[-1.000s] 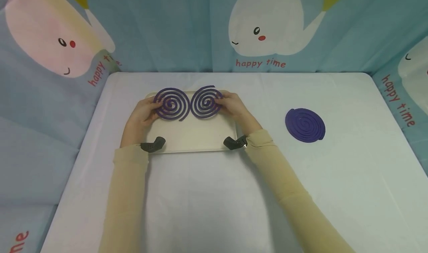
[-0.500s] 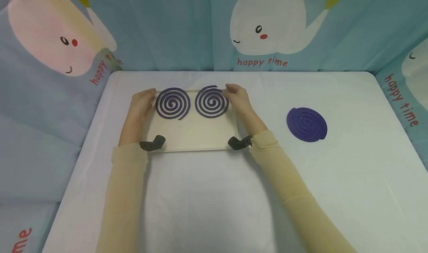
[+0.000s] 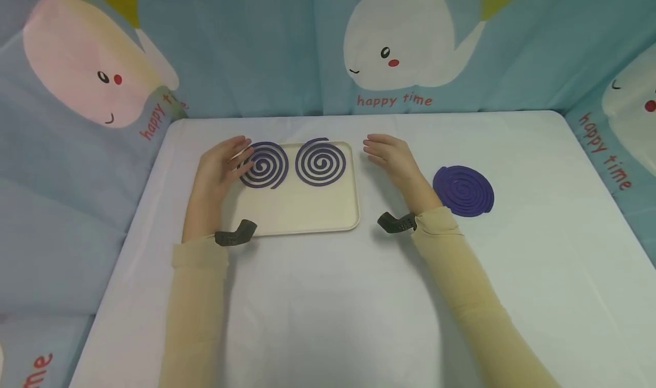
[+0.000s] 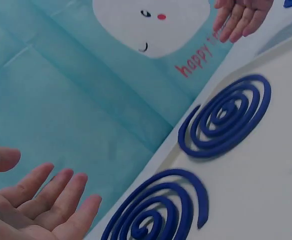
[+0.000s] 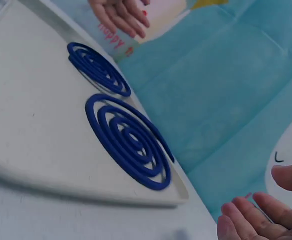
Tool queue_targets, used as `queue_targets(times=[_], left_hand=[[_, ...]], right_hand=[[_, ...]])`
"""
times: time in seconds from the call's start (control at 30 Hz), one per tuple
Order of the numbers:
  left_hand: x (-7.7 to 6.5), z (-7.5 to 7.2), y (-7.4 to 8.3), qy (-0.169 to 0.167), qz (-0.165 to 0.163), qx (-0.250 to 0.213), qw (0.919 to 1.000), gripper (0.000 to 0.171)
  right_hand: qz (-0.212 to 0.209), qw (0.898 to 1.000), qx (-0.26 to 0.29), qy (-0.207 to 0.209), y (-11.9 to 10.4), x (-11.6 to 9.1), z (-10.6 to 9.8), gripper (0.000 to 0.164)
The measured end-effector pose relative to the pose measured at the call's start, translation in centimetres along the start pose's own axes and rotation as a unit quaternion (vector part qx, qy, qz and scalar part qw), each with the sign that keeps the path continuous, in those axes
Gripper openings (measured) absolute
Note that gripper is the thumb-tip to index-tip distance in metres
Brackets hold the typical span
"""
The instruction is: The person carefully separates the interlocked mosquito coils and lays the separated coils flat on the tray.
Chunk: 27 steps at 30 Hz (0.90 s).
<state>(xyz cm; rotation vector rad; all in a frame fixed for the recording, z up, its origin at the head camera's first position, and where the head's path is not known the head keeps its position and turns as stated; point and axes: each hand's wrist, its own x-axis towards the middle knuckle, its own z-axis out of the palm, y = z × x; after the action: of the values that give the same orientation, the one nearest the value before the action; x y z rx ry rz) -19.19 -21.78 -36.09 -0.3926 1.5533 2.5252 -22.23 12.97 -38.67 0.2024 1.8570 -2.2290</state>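
Two purple-blue mosquito coils lie side by side along the far part of a cream tray: a left coil [image 3: 262,165] and a right coil [image 3: 322,162]. My left hand [image 3: 215,168] is at the tray's left side, its spread fingers overlapping the left coil's edge in the head view. In the left wrist view that hand [image 4: 50,210] grips nothing, palm up beside the near coil [image 4: 139,232]. My right hand [image 3: 397,157] hovers just past the tray's right edge, fingers extended and holding nothing. The right wrist view shows its loosely bent fingers [image 5: 258,212] apart from the coil.
The shallow tray [image 3: 302,211] rests on a white-covered table [image 3: 328,297]. Right of my right hand lies a tightly wound coil disc [image 3: 463,191], partly behind the wrist. A blue curtain [image 3: 246,52] with whale prints stands along the back and sides.
Both coils have been let go on the tray, slightly farther apart than before. My right hand has moved right, off the tray; my left hand has loosened and spread its fingers.
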Motion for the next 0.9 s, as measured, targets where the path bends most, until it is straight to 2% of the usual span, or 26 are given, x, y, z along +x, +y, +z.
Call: queue_targets(times=[0.1,0.17,0.27,0.4,0.5,0.6,0.73,0.9], left_hand=[[-0.6,1.0,-0.7,-0.024,0.001,-0.009,0.9997,0.048],[-1.0,1.9,-1.3,-0.042,0.004,0.002,0.9991,0.048],[-1.6,3.6,-2.4,-0.065,0.002,0.013,0.9978,0.04],[-2.1,6.5,-4.3,-0.09,-0.011,0.03,0.9954,0.026],[-2.3,9.0,-6.4,-0.111,-0.022,0.043,0.9927,0.027],[-2.6,11.9,-8.8,-0.135,-0.028,0.063,0.9885,0.033],[-3.1,16.1,-12.4,-0.173,-0.052,0.075,0.9807,0.036],[-3.8,20.1,-16.3,-0.21,-0.082,0.102,0.969,0.038]], right_hand=[[-0.002,1.0,-0.003,-0.004,-0.3,-0.9,-1.6,0.043],[-0.006,1.0,-0.006,-0.006,-0.5,-1.6,-2.8,0.044],[-0.011,1.0,-0.012,-0.002,-0.9,-2.6,-4.6,0.045],[-0.023,0.998,-0.052,0.019,-1.4,-3.9,-6.9,0.044],[-0.034,0.994,-0.095,0.036,-1.6,-4.8,-8.5,0.044],[-0.053,0.991,-0.117,0.047,-1.7,-5.9,-10.2,0.042],[-0.068,0.986,-0.139,0.059,-1.6,-7.2,-12.5,0.042],[-0.06,0.971,-0.218,0.078,-1.2,-8.3,-15.1,0.049]])
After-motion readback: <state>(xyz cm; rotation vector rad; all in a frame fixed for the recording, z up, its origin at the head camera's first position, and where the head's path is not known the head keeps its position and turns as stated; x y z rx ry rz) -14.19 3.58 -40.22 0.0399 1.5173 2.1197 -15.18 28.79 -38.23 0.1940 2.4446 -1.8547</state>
